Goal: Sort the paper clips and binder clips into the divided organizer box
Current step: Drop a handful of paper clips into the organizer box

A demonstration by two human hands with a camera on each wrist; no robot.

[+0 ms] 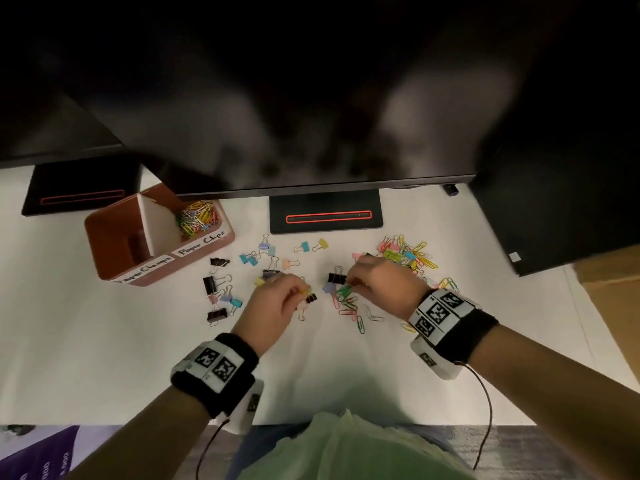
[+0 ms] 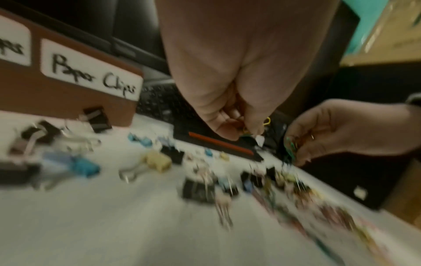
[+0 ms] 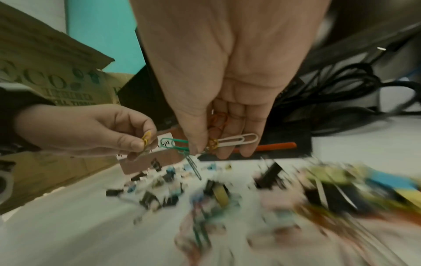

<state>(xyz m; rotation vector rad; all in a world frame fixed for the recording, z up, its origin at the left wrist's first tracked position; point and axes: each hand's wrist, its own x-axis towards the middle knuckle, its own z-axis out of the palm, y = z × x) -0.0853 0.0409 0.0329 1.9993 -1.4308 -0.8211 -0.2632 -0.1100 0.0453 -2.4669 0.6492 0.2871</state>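
Note:
The brown divided organizer box [image 1: 104, 237] [image 2: 68, 100] stands at the back left. Its "Paper Clips" half holds colourful paper clips [image 1: 195, 218]; the "Paper Clamps" half looks empty. My left hand [image 1: 303, 291] [image 2: 248, 133] [image 3: 143, 144] pinches a yellow paper clip [image 3: 145, 139] above the table's middle. Close to its right, my right hand [image 1: 351, 282] [image 3: 205, 147] [image 2: 293, 149] holds several paper clips: green [image 3: 173, 144], white [image 3: 239, 140] and orange [image 3: 218, 120]. Black binder clips [image 1: 218, 262] and pastel binder clips [image 1: 268, 249] lie scattered below.
A mixed heap of clips [image 1: 408, 254] lies at the right, with loose paper clips [image 1: 349, 310] under my right hand. A monitor [image 1: 311, 133] overhangs the table; its stand [image 1: 325, 216] sits behind the clips. A black case [image 1: 554, 202] and cardboard [image 1: 609, 289] stand right.

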